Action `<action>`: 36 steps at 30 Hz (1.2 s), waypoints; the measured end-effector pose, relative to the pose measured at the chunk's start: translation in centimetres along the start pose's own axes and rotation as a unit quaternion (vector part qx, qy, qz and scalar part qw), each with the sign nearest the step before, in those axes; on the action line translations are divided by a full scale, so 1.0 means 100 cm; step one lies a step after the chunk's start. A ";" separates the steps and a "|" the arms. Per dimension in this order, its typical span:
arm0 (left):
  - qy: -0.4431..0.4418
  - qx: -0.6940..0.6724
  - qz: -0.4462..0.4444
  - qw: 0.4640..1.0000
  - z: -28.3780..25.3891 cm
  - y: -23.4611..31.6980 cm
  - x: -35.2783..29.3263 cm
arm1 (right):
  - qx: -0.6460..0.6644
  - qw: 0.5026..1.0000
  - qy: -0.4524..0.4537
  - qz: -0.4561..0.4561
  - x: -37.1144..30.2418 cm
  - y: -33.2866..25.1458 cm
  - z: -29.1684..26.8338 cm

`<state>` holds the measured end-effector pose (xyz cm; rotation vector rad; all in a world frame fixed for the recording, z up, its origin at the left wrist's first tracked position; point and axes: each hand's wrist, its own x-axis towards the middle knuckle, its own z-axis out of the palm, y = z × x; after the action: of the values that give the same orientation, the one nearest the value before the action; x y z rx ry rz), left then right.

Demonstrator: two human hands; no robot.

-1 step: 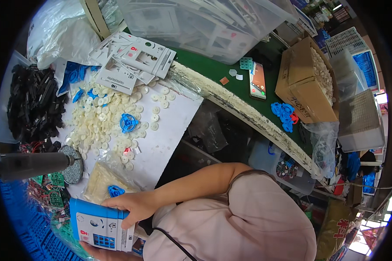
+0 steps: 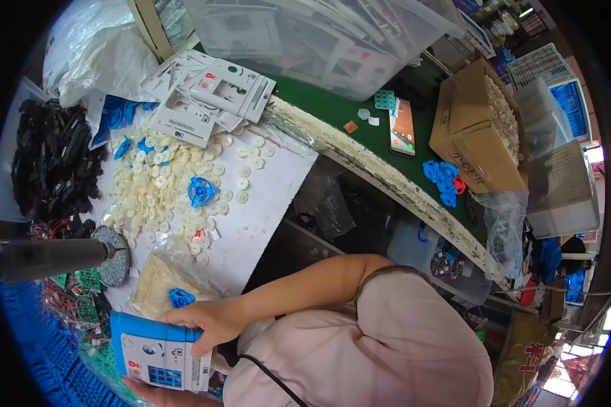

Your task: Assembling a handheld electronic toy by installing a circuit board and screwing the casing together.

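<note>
A blue plastic case (image 2: 146,328) with a white printed front panel (image 2: 159,353) lies tilted at the lower left. My right hand (image 2: 210,325) grips its upper edge, thumb on the white panel and fingers along the blue side. My left hand (image 2: 159,393) holds the case from below at its lower edge; most of its fingers are hidden. A grid of blue buttons shows through the panel's window. Just beyond the case, a blue ring-shaped part (image 2: 181,297) rests on a clear bag of cream-coloured pieces (image 2: 157,279).
Cream plastic discs (image 2: 159,180) are heaped on the white sheet, beside stacked white panels (image 2: 217,95). Black parts (image 2: 54,159) fill a bin at left, near a dark cylindrical tool (image 2: 54,259). A phone (image 2: 401,127) and cardboard box (image 2: 468,125) stand on the green shelf.
</note>
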<state>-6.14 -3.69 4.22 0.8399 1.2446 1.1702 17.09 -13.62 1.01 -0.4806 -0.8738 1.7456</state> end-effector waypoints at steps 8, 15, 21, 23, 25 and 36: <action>0.006 0.024 -0.050 0.998 -0.005 -0.002 0.009 | -0.018 1.000 -0.020 -0.015 -0.002 0.008 0.002; -0.022 -0.042 -0.088 0.995 -0.010 -0.002 0.011 | 0.021 0.999 -0.010 0.025 0.001 -0.003 0.005; -0.011 -0.037 -0.082 0.996 -0.029 -0.011 0.023 | 0.028 0.999 -0.009 0.018 0.005 0.016 0.002; -0.014 -0.055 -0.077 0.995 -0.032 -0.013 0.023 | 0.010 1.000 -0.009 0.015 0.006 0.022 0.000; -0.015 -0.080 -0.063 0.995 -0.035 -0.013 0.021 | 0.014 1.000 -0.007 0.022 0.007 0.015 0.002; -0.009 0.010 0.028 1.000 -0.028 -0.022 0.012 | 0.019 0.999 0.008 0.043 0.005 0.010 0.002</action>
<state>-8.55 -3.43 1.38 0.9040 1.2259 1.1944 16.16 -13.39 0.45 -0.5128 -0.8180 1.8310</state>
